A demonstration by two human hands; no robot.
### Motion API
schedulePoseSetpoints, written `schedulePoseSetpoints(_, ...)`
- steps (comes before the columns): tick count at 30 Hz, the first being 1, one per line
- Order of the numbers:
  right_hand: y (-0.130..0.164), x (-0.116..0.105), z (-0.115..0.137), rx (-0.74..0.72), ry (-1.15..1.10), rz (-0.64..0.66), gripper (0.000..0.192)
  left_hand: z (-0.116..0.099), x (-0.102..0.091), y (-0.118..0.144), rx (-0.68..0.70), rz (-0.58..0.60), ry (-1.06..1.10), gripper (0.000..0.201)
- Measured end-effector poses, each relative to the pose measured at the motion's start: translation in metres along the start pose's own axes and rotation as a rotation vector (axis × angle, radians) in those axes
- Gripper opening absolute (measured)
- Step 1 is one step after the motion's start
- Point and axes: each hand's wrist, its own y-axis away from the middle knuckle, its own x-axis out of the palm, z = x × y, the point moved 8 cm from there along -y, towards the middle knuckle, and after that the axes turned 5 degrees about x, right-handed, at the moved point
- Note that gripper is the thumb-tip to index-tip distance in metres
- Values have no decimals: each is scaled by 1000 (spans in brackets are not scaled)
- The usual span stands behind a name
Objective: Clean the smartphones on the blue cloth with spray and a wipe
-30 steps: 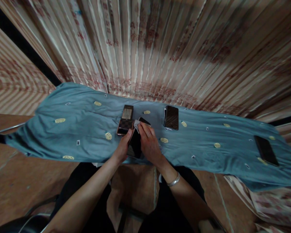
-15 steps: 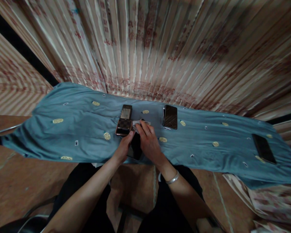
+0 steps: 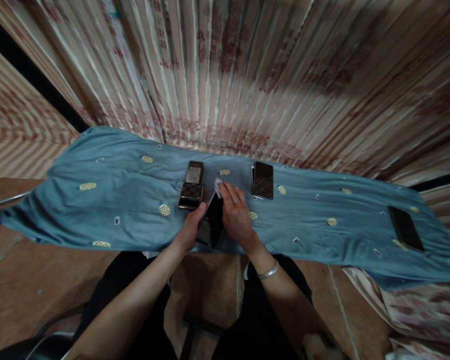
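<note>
My left hand (image 3: 192, 225) grips the left edge of a black smartphone (image 3: 211, 222), which tilts over the near side of the cloth-covered table. Pressed by the fingers of my right hand (image 3: 235, 210), a pale grey wiping cloth (image 3: 218, 187) sits at the phone's upper right corner. Just left of it lies an open flip phone (image 3: 191, 195), its keypad half nearer me and its screen half (image 3: 194, 172) farther off; whether these are one device or two I cannot tell for certain.
A small stack of smartphones (image 3: 263, 181) lies right of centre, and another dark phone (image 3: 405, 228) near the right end. A blue cloth with pineapple prints (image 3: 127, 200) covers the narrow table. Patterned curtains (image 3: 217, 75) hang right behind it.
My right hand has shifted slightly right and up with the wiping cloth, uncovering more of the phone's screen. The left hand keeps its grip on the phone.
</note>
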Motion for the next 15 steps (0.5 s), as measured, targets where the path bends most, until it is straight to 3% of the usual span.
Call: schedulePoseSetpoints(15,1,3,-9,22,22,-20,57,-8,-2,0,-84,-27,84,55)
